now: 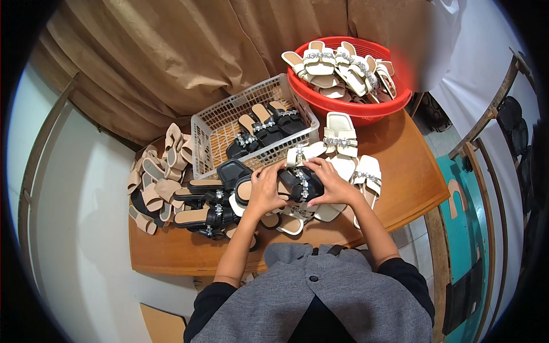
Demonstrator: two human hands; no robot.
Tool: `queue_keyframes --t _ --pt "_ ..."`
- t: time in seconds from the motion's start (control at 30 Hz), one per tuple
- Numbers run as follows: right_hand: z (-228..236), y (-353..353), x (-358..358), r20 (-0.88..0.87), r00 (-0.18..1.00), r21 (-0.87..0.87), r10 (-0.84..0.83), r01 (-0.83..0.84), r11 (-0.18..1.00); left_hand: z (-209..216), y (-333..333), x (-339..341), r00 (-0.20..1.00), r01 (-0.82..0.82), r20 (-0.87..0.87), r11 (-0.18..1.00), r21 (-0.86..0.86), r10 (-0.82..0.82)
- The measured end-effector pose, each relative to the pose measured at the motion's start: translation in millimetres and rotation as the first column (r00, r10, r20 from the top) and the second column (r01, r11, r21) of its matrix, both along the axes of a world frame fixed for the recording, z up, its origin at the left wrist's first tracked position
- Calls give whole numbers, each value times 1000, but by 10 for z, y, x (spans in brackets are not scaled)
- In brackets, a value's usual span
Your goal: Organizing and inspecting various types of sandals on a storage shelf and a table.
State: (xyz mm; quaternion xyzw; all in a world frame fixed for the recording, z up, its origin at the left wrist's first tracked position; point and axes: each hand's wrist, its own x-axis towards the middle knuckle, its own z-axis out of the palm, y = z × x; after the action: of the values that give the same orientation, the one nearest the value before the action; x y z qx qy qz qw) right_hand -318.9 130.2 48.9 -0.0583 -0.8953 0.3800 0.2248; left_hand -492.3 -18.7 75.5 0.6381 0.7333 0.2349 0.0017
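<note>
Between both hands, over the middle of the table, is a black sandal (297, 184) with a jewelled strap and a tan insole. My left hand (265, 191) grips its left part, and my right hand (334, 186) is closed around its strap end on the right. White sandals (341, 137) with jewelled straps lie beneath and to the right of my hands, partly hidden by them. Immediately left of my left hand, more black sandals (194, 217) are heaped, some stacked on one another. Further left sits a pile of beige sandals (153, 191).
Behind my hands stands a white slatted crate (213, 123) with several black sandals inside. A red basket (343, 108) at the back right holds white sandals. The wooden table's (414, 177) right edge borders a metal rack (486, 117). A brown curtain (171, 51) hangs behind.
</note>
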Motion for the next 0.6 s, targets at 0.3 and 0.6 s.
queue_keyframes --t 0.3,0.6 --pt "-65 55 -206 37 992 121 118 -121 985 -161 -75 -48 997 72 5 972 225 -75" --pt "-116 76 -218 3 992 34 125 -125 992 -134 -84 -39 985 118 -151 974 194 -89"
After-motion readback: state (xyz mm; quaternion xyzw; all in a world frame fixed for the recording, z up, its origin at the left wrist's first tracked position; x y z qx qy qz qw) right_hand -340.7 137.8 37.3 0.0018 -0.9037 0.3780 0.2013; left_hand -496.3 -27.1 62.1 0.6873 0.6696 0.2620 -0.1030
